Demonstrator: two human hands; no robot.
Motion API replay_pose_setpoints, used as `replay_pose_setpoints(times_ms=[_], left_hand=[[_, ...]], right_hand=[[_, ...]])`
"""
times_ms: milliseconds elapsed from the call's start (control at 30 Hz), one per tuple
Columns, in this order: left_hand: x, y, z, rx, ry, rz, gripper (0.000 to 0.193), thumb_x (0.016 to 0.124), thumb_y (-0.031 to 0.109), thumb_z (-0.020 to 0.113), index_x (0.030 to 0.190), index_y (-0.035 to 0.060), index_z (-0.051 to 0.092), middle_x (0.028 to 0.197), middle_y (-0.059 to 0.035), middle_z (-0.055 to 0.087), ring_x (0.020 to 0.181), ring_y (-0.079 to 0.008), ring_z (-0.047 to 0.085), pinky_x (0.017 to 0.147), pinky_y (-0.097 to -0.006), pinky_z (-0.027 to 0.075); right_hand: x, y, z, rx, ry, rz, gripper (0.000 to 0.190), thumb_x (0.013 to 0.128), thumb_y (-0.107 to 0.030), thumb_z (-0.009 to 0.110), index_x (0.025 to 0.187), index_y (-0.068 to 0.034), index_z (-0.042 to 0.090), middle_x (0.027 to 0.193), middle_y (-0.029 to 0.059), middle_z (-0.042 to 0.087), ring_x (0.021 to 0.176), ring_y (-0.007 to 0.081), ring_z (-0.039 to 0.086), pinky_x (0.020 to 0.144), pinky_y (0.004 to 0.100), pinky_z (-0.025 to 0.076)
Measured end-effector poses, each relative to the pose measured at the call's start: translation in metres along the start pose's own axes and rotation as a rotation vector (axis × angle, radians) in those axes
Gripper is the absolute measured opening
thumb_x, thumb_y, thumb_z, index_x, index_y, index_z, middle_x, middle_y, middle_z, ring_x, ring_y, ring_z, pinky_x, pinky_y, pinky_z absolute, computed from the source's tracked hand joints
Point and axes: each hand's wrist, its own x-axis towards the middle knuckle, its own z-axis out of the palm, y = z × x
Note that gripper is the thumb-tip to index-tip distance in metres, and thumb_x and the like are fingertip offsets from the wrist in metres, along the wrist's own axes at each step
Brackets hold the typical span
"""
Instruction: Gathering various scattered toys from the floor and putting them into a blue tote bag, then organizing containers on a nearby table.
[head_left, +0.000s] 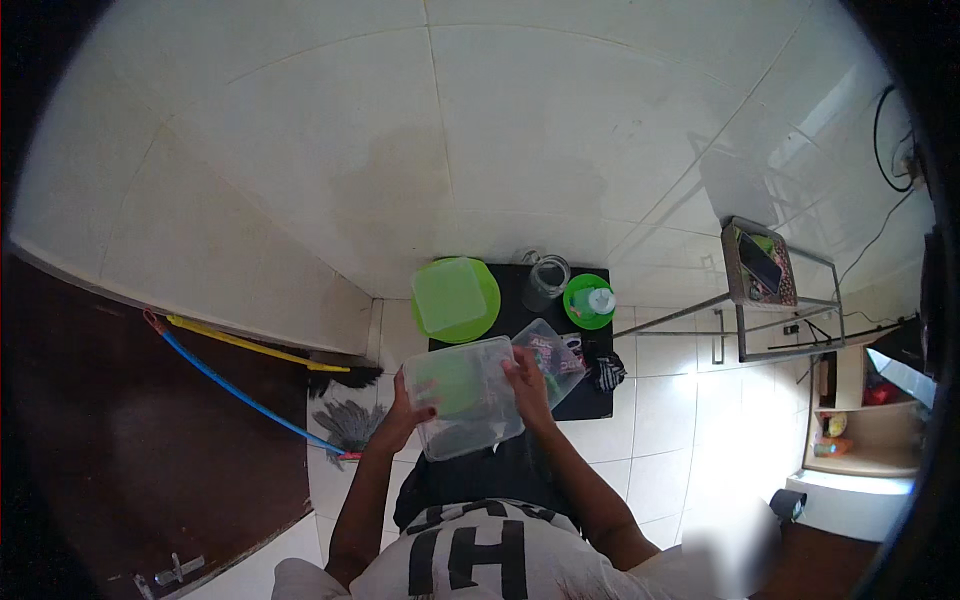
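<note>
Both hands hold a clear plastic container (469, 397) above my lap: my left hand (405, 412) grips its left side, my right hand (527, 386) its right edge. A second clear plastic container (551, 360) lies tilted on the black table (585, 407), just beyond my right hand. At the table's far left, a translucent square lid (450, 295) rests on a round green lid or plate (489, 319). A glass pitcher (546, 285) stands near the wall. Right of it, a small bottle with a white top (600, 300) lies in a green bowl (589, 322).
A striped black-and-white cloth or bag (609, 373) is at the table's right edge. Brooms with blue (240, 391) and yellow (255, 346) handles lean at left. A metal-framed stand (739, 334) at right holds a tray (739, 281) with a phone (760, 262).
</note>
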Motion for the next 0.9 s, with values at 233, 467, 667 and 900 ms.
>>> replay_pose_setpoints(times_ms=[233, 467, 667, 900], left_hand=[[-0.002, -0.024, -0.050, -0.303, 0.279, -0.163, 0.063, 0.084, 0.033, 0.054, 0.133, 0.0195, 0.016, 0.121, -0.0108, 0.046, 0.102, -0.0252, 0.049, 0.079, -0.0401, 0.044], [-0.018, -0.035, -0.066, -0.327, 0.241, -0.159, 0.065, 0.085, 0.049, 0.048, 0.133, 0.0173, 0.018, 0.121, -0.0132, 0.045, 0.104, -0.0260, 0.047, 0.083, -0.0405, 0.044], [-0.020, -0.035, -0.058, -0.221, 0.210, -0.121, 0.067, 0.083, 0.054, 0.047, 0.134, 0.0214, 0.018, 0.118, -0.0141, 0.045, 0.106, -0.0268, 0.045, 0.085, -0.0424, 0.042], [-0.019, -0.042, -0.056, -0.095, 0.184, 0.084, 0.076, 0.079, 0.056, 0.053, 0.135, 0.0215, 0.016, 0.118, -0.0129, 0.044, 0.105, -0.0257, 0.045, 0.085, -0.0415, 0.042]], right_hand=[[-0.019, 0.004, 0.037, -0.162, -0.078, -0.036, 0.036, 0.090, -0.027, 0.049, 0.117, -0.003, 0.041, 0.102, 0.0092, 0.053, 0.095, 0.0147, 0.051, 0.080, 0.0263, 0.040], [-0.023, 0.035, 0.051, -0.136, -0.079, 0.064, 0.035, 0.091, -0.025, 0.047, 0.117, -0.002, 0.039, 0.111, 0.0112, 0.047, 0.103, 0.0186, 0.047, 0.087, 0.0303, 0.038], [-0.025, 0.006, 0.050, -0.340, 0.015, -0.303, 0.033, 0.090, -0.022, 0.046, 0.116, -0.001, 0.042, 0.125, 0.0155, 0.038, 0.121, 0.0295, 0.033, 0.102, 0.0393, 0.022], [-0.024, 0.011, 0.049, -0.075, -0.062, -0.186, 0.038, 0.090, -0.016, 0.045, 0.124, -0.003, 0.038, 0.131, 0.0141, 0.037, 0.130, 0.0276, 0.022, 0.105, 0.0374, 0.016]])
